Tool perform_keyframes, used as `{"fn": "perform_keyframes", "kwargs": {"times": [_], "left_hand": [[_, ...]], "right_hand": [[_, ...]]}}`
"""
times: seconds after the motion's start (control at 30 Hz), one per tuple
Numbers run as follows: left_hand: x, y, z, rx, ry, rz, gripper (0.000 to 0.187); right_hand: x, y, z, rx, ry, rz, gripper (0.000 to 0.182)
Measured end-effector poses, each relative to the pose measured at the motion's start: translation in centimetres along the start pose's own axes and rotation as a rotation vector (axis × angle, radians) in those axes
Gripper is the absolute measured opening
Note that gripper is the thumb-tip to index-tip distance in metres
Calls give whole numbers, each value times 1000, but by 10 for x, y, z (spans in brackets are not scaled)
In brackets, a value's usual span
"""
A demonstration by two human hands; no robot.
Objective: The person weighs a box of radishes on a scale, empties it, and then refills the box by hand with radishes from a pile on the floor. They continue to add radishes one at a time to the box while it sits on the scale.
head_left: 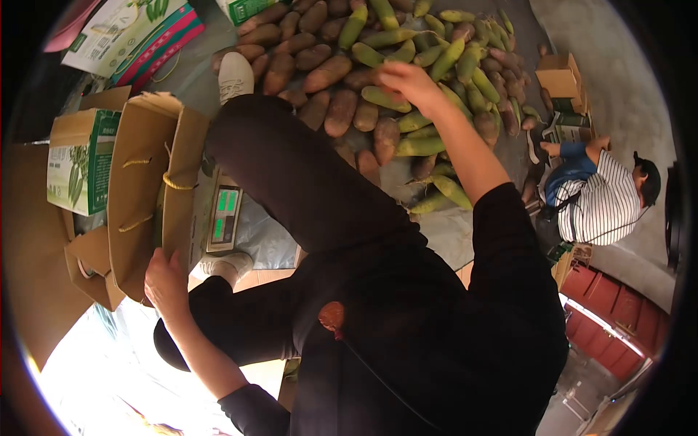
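Note:
My left hand (166, 283) grips the near edge of an upright, open cardboard box (138, 196) with yellow rope handles. My right hand (408, 83) reaches over the heap, thumb and fingers apart and bent downward. Just under its fingertips lies a green radish (379, 99). Around it are many more green radishes (451, 58) and reddish-brown roots (340, 112), spread on the floor sheet. Beside the box, partly behind my knee, sits a scale (224, 218) with lit green digits.
Printed green-and-white cartons (83, 160) stand at the left, and a flat printed carton (127, 33) lies beyond. My shoe (235, 76) rests at the heap's edge. Another person in a striped shirt (600, 192) sits at the right, near a small brown carton (560, 76).

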State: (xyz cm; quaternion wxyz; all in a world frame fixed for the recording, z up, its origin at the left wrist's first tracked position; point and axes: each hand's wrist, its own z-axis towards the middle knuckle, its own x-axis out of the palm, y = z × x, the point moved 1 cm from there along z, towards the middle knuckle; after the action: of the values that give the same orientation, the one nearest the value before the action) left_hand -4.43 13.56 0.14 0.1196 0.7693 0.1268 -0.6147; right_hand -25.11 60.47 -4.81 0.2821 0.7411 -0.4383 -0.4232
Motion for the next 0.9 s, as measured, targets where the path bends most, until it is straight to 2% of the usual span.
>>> {"fn": "perform_keyframes", "kwargs": {"times": [0.1, 0.2, 0.23, 0.27, 0.3, 0.37, 0.43, 0.47, 0.53, 0.6, 0.63, 0.7, 0.73, 0.8, 0.83, 0.9], "left_hand": [[-2, -4, 2, -16, 21, -36, 25], [5, -1, 7, 10, 11, -65, 28], [8, 0, 9, 7, 18, -51, 28], [10, 0, 11, 4, 25, -38, 29], [11, -1, 10, 16, 28, -35, 29], [12, -3, 11, 50, -44, -98, 29], [17, 1, 13, 64, -43, -94, 29], [19, 3, 13, 68, -44, -92, 28], [21, 5, 14, 55, -34, -88, 29], [21, 3, 14, 41, -31, -90, 29], [20, 0, 13, 40, -37, -109, 28], [19, -2, 13, 35, -45, -126, 28], [20, -2, 12, 36, -51, -141, 28], [22, 1, 12, 31, -57, -152, 27], [23, 2, 12, 50, -61, -167, 26], [23, 3, 12, 60, -69, -182, 25]], "right_hand": [[-29, -118, -10, 266, -165, 73, 30], [-43, -203, -47, 437, -106, -79, 27], [-48, -250, -51, 440, -47, -147, 25], [-62, -325, -36, 315, 57, -250, 22], [-76, -434, -26, 47, 212, -337, 20], [-61, -456, -64, 389, 170, -577, 12], [-46, -439, -93, 567, 157, -687, 9], [-43, -393, -103, 631, 97, -696, 9], [-40, -371, -109, 697, 46, -701, 11], [-38, -377, -108, 933, -19, -263, 14], [-34, -375, -109, 935, -17, -260, 14], [-20, -370, -109, 1083, -289, 273, 14], [-15, -374, -106, 1081, -285, 273, 14], [-2, -380, -101, 985, -445, 710, 18], [3, -386, -99, 985, -437, 708, 18], [7, -400, -94, 884, -610, 1052, 18]]}}
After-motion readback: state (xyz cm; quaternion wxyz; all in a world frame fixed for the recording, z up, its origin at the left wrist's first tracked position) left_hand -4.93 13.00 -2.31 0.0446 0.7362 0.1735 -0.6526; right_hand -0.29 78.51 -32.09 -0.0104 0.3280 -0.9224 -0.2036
